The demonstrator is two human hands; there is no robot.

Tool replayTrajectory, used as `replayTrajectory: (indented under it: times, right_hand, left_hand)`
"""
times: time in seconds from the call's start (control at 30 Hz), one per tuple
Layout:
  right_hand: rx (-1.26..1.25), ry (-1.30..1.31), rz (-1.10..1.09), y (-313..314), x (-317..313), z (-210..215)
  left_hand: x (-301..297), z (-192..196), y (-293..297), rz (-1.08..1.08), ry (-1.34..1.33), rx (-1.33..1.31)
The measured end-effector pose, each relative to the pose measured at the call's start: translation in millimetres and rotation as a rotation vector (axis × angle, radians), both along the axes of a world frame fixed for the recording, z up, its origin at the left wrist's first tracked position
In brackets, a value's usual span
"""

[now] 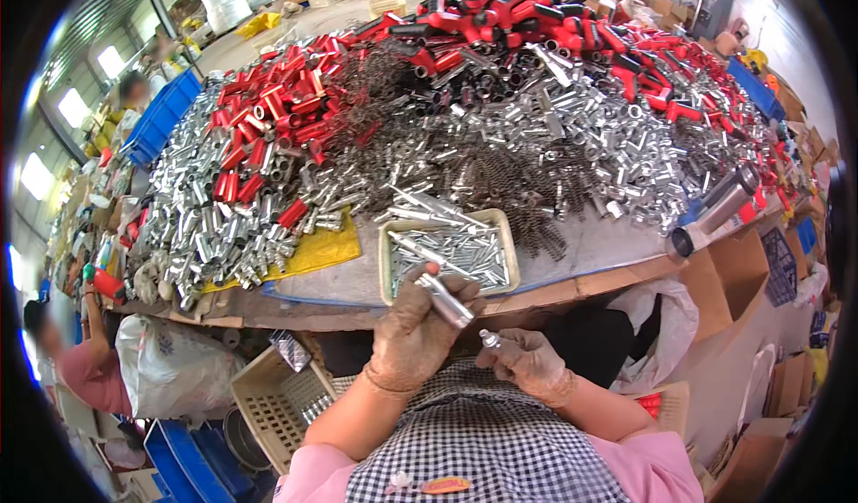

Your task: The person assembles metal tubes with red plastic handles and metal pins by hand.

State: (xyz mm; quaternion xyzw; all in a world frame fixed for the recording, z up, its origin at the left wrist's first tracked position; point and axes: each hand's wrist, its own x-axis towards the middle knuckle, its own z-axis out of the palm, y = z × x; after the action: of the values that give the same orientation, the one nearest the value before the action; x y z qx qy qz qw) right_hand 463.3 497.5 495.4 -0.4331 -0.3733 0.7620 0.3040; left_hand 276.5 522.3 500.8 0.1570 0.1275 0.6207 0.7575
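My left hand point(404, 342), grimy and apparently in a thin glove, is closed around a shiny metal tube point(450, 304) that slants down to the right. To its right, my right hand point(534, 367) pinches a small silver metal fitting point(489, 338) with a narrow tip. The two parts are apart, both held above my lap near the table's front edge. Just beyond my left hand lies a cream plastic tray point(387, 275) filled with thin metal rods point(465, 251). Some longer rods point(429, 206) rest across its far side.
Behind the tray rises a wide heap of silver tubes point(617, 145), dark springs point(500, 185) and red sleeves point(290, 105). A yellow sack point(326, 245) lies at its left. Below the table edge stand a beige basket point(268, 405) and a white sack point(174, 364). A co-worker point(94, 369) sits at left.
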Motion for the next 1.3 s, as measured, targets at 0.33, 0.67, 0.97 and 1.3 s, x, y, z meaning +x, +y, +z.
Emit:
replayTrajectory:
  times: [0.33, 0.67, 0.97, 1.3]
  right_hand:
    - [0.016, 0.049, 0.083, 4, 10, -1]
    - [0.142, 0.022, 0.151, 7, 16, -2]
    - [0.969, -0.321, 0.212, 25, 31, 0]
    - [0.965, 0.297, -0.54, 129, 165, -69]
  left_hand:
    - [0, 6, -10, 0.053, 0.28, 0.096]
    - [4, 13, -30, -0.105, 0.564, 0.162]
    - [16, 12, -14, -0.464, 1.144, 0.129]
    - [-50, -14, 13, 0.322, 1.376, 0.227]
